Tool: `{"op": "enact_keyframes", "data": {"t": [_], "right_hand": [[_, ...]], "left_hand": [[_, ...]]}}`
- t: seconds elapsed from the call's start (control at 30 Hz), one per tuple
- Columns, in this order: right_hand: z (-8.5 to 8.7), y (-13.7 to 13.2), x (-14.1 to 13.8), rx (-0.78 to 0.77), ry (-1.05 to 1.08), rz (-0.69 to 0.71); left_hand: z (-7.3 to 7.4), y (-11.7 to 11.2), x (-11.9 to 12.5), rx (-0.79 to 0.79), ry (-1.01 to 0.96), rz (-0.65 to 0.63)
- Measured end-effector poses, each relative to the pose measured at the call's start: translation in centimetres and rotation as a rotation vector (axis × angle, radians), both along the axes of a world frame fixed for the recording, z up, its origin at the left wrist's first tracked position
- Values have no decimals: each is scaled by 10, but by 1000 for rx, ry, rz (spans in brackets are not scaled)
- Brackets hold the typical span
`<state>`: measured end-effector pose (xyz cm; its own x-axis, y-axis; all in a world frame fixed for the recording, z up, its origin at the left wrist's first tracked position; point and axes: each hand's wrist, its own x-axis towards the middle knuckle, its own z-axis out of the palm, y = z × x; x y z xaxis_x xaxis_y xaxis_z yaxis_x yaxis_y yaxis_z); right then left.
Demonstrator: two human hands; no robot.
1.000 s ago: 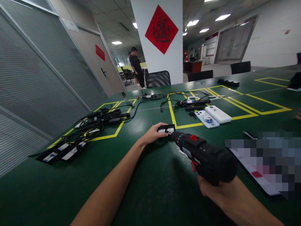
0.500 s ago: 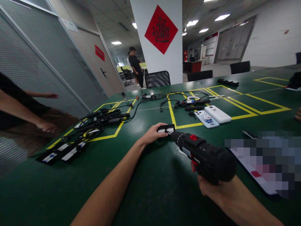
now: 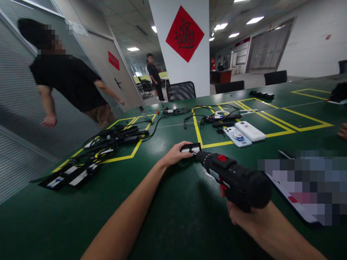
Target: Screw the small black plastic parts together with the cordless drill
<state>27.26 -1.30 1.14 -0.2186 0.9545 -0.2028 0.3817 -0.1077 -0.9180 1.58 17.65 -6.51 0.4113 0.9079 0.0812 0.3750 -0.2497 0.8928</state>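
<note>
My right hand (image 3: 241,216) is wrapped round the grip of a black cordless drill (image 3: 235,177) with red details. The drill points left and away from me, and its bit meets a small black and white block (image 3: 192,147) on the table. My left hand (image 3: 176,154) pinches that block at its left end, thumb in front and fingers behind. What exactly the block is, I cannot make out. Whether the bit sits in a screw or hole is too small to tell.
Tangled black cables (image 3: 119,137) and flat black pieces (image 3: 78,177) lie to the left. Beyond the drill are a patterned phone (image 3: 237,137) and a white power bank (image 3: 249,131). A blurred-out device (image 3: 303,213) lies at right. A person (image 3: 65,79) passes at left.
The person at the left has moved along the table, farther away, with the whole upper body now showing. My hands, the drill and the block have stayed practically still.
</note>
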Motion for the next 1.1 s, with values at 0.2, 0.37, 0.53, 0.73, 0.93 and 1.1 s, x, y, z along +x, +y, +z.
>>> {"op": "enact_keyframes", "data": {"t": [0.2, 0.37, 0.53, 0.73, 0.93, 1.1], "right_hand": [[4, 0, 1, -23, 17, 4], [7, 0, 2, -1, -11, 15], [7, -1, 1, -19, -35, -4], [6, -1, 1, -25, -7, -22], [5, -1, 3, -1, -17, 4], [4, -1, 2, 16, -29, 0]], "left_hand": [[4, -2, 1, -18, 1, -5], [4, -3, 2, -32, -18, -5], [3, -3, 2, -12, -18, -3], [4, -2, 1, -10, -13, -13], [2, -2, 1, -8, -19, -10], [3, -2, 1, -4, -7, -9]]}}
